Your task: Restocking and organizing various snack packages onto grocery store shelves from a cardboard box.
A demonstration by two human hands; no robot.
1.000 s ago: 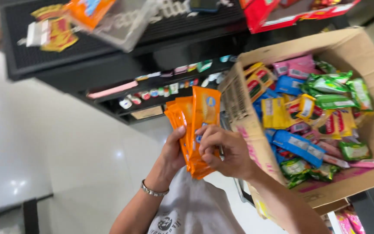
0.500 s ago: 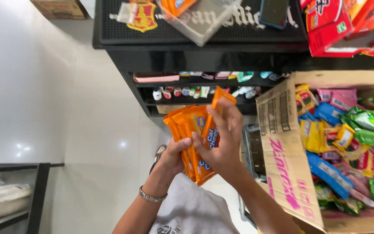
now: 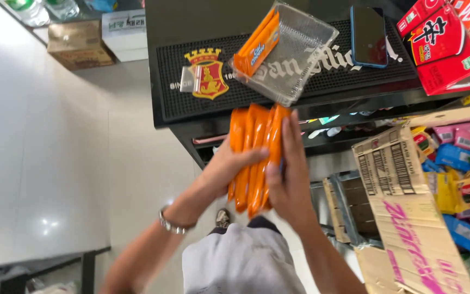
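- Sitting on the black rubber mat (image 3: 322,76): a clear plastic tray (image 3: 295,54), tilted, with a few orange packets (image 3: 255,48) leaning against its left wall.
- Lying beside the tray on the same mat: a dark phone (image 3: 369,36) and red cartons (image 3: 444,46) further right.
- Standing below and right of the mat: an open cardboard box (image 3: 409,218), packed with mixed snack packets (image 3: 463,174) in blue, yellow, pink and green.
- Held just below the mat's front edge: a stack of orange wrappers (image 3: 254,158), long, glossy, pressed edge to edge.
- Clasping the stack from the left, left hand (image 3: 225,167), fingers curled round it.
- Pressing flat against the stack's right side, right hand (image 3: 289,174), fingers extended along the wrappers.
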